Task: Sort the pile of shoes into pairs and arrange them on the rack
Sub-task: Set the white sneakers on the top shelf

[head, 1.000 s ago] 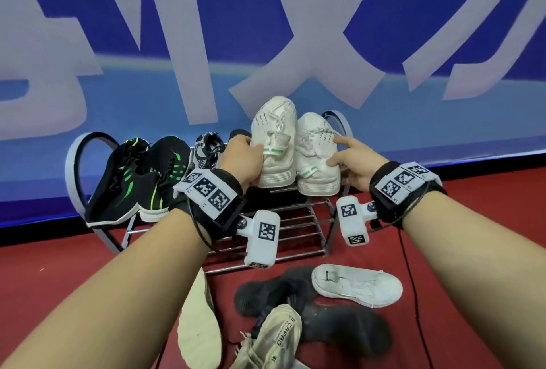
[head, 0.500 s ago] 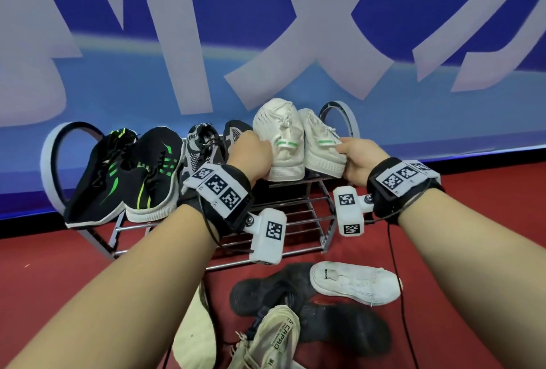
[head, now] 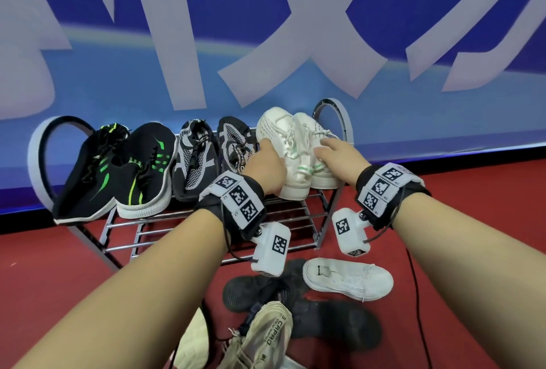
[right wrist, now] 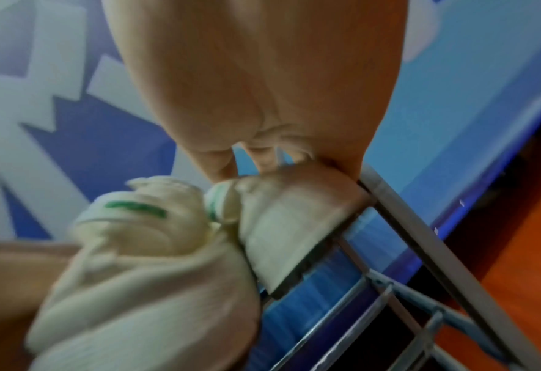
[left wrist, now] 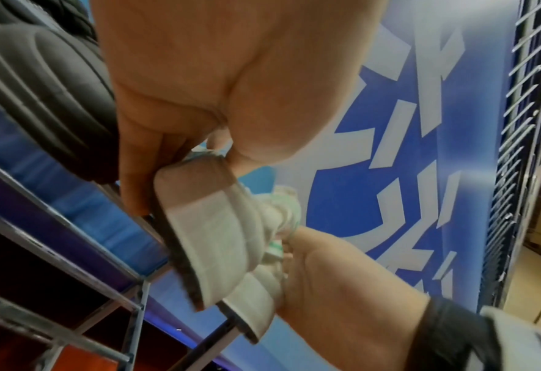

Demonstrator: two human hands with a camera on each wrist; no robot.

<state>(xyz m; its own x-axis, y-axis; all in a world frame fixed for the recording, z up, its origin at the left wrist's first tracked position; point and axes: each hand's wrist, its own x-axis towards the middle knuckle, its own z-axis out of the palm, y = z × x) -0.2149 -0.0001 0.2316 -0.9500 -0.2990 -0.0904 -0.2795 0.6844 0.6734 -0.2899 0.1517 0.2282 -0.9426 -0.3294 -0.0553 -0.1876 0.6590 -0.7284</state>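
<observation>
Two white sneakers stand side by side at the right end of the rack's (head: 331,215) top tier, toes toward the blue wall, heels toward the person. The left hand (head: 266,166) lies against the outer side of the left white sneaker (head: 274,129); in the left wrist view its grip is pressed around the heel (left wrist: 205,226), fingers below the sole and thumb above. The right hand (head: 339,159) rests on the right white sneaker (head: 310,132) with its fingers (head: 323,147) laid fairly straight over the laces, its grip spread rather than pinching; in the right wrist view the fingertips (right wrist: 262,160) touch the heel collar (right wrist: 294,213). Immediately left of the left grip sit a grey-patterned black pair (head: 212,159), then a black pair with green stripes (head: 118,167). Below both grips, on the red floor (head: 472,206), lie a flat white shoe (head: 351,278), dark soles (head: 331,318) and a beige laced shoe (head: 266,336).
</observation>
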